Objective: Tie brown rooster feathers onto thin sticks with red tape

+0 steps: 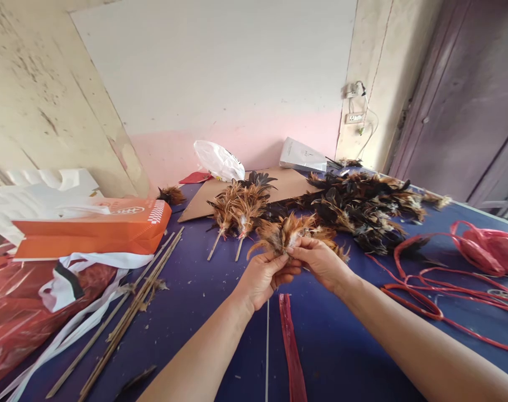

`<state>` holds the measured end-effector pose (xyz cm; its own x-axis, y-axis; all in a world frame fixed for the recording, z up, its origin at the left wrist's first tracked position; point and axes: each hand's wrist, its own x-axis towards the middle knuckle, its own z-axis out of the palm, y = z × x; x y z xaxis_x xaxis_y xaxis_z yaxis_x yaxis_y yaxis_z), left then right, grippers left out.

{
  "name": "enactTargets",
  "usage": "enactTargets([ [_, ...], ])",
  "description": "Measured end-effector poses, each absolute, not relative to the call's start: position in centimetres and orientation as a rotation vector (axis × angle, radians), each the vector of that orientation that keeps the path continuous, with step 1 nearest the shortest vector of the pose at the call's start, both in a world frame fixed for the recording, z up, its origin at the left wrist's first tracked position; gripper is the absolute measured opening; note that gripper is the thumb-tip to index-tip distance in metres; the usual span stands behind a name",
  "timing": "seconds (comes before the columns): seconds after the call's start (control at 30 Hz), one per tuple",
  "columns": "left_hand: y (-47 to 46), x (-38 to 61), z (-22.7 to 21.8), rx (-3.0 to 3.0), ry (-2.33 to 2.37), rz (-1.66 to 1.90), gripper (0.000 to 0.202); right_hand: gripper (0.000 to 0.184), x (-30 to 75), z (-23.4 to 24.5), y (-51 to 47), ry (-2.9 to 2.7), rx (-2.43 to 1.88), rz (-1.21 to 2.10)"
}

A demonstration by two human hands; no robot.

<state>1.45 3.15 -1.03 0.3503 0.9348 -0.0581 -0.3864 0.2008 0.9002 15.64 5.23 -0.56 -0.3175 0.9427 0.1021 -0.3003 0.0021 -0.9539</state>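
Feathers, one small brown bunch point(285, 233), sit pinched between both my hands near the middle of the blue table point(204, 301). My left hand point(263, 276) and right hand point(321, 259) are each curled closed on it, fingertips meeting. Two finished feather dusters point(237, 209) lie just beyond, one loose feather pile point(363, 206) far right, several thin sticks point(128, 312) on the left.

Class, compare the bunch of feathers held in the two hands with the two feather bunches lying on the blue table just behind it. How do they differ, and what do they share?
The held bunch is pinched between the left hand and right hand; the two finished bunches lie untouched on the table. The lying bunches each show a thin stick handle; no stick shows on the held bunch. The held bunch fans sideways, the lying ones point away. All share brown, orange-tipped feathers.
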Motion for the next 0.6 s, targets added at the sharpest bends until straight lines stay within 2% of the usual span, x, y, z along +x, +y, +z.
enactTargets([
  [0.17, 3.3, 1.3, -1.1, 0.974, 0.733, 1.037, 0.017, 0.022, 16.1, -0.5, 5.5, -1.314, -0.757, 1.518],
  [0.4, 3.2, 1.2, -1.1, 1.409, 0.854, 1.043, 0.028, 0.02, 15.5, 0.4, 4.2, -1.593, -0.674, 1.502],
  [0.6, 3.4, 0.8, -1.3, 1.567, 0.888, 0.912, 0.031, 0.022, 16.4, 2.0, 4.8, -1.252, -0.743, 1.406],
])
